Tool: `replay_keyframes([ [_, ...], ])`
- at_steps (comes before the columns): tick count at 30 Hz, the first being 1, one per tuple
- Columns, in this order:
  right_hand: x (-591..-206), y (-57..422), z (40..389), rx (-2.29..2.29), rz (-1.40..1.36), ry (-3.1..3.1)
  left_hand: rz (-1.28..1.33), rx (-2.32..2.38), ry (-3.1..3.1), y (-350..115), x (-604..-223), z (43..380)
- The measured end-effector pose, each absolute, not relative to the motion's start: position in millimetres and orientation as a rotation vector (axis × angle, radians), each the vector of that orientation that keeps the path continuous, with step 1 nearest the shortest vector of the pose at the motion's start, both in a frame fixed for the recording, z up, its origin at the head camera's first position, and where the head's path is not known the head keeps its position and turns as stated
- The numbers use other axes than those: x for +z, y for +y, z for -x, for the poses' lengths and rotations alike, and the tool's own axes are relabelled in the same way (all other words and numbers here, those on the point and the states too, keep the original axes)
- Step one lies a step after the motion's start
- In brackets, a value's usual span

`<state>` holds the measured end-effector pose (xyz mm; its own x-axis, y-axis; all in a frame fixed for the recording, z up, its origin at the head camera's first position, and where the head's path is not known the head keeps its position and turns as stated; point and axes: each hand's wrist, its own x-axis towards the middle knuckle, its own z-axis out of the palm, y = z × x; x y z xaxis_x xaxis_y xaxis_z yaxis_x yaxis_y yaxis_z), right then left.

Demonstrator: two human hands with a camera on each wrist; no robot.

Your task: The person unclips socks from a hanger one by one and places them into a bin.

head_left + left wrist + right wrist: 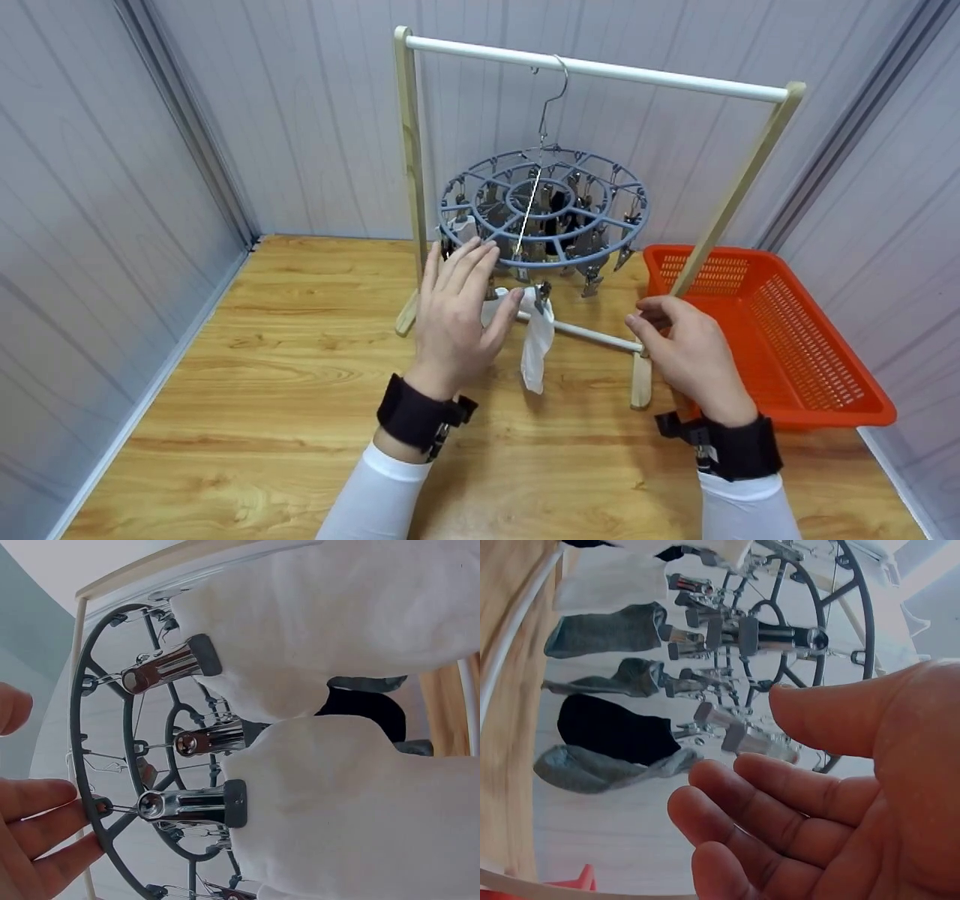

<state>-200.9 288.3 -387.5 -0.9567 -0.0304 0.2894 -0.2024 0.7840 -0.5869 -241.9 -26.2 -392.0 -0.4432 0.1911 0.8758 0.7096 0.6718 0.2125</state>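
Note:
A round grey-blue clip hanger point(544, 264) hangs by its hook from a rack's white bar. My left hand point(457, 322) is raised at its near left side; in the left wrist view, its extended fingertips touch the hanger's rim point(97, 814). Metal clips point(184, 804) there grip two white socks point(360, 817). In the head view, one white sock point(536, 356) dangles below the hanger. My right hand point(690, 349) is to the right of it, fingers loosely bent and holding nothing. Black point(615, 727) and grey socks point(607, 630) hang beyond it in the right wrist view.
A red-orange basket point(840, 337) stands on the wooden table point(300, 405) at the right, partly behind the rack's right post point(739, 187). The left post point(413, 165) rises behind my left hand. Pale panel walls point(315, 112) enclose the back and sides.

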Motion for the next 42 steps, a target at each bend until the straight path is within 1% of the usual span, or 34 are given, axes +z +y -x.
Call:
replay_keyframes([
  [5,-393,280,202,0.960,-0.250,-2.722,0.747,-0.742,-1.989,-25,-393,242],
  [11,-407,266,211,0.953,-0.404,-2.698,0.778,-0.773,-1.972,-23,-393,240],
  [20,-426,250,222,1.076,-0.562,-2.726,0.798,-0.782,-1.974,-18,-392,235],
  [23,-431,245,225,1.114,-0.553,-2.755,0.803,-0.783,-1.973,-15,-393,234],
  [30,-448,238,235,1.344,-0.384,-2.754,0.817,-0.780,-1.989,-10,-395,230],
  [33,-454,236,238,1.392,-0.352,-2.715,0.830,-0.790,-1.971,-9,-395,230],
  [42,-454,233,238,1.389,-0.409,-2.640,0.866,-0.822,-1.882,-8,-392,230],
])
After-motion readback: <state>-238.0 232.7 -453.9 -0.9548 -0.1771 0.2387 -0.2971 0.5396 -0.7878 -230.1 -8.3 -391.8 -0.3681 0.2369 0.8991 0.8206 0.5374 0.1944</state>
